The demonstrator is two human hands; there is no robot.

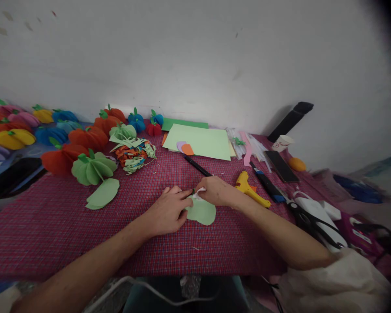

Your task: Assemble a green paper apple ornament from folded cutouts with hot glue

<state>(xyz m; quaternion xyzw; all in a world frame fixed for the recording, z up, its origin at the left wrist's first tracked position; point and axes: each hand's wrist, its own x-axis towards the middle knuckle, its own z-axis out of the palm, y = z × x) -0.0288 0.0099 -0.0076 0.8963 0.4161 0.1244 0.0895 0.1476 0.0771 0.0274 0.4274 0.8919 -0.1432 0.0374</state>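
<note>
Here at the centre lies the pale green paper cutout (202,213), rounded along its near edge, flat on the red checked cloth (195,256); take it as the middle of the dial, twelve towards the wall. In from nine o'clock comes the left hand (169,211), fingers partly bent and reaching over the paper's left side; whether they pinch it, I can't tell. From one o'clock the right hand (211,190) comes over the top edge, fingertips drawn narrow on a white scrap (199,192), too small to say whether tissue or tape. A dark green bit (193,191) peeks out between the two hands, at eleven.

Now, how does this paper handle? Very light, I'd judge, thin but with some spring, ready to crease under a hard thumb and to slide on the cloth if nudged. Best hold looks to be a soft pinch at the rim, around four or five o'clock, well away from the busy top edge.

Out at ten sits a pale green paper pumpkin (94,168), its fins easily crushed, I'd think; better lifted from underneath. At two, just past the right wrist, lies the yellow glue gun (247,187), likely the heavier, stiffer item, best taken by its handle.
</note>
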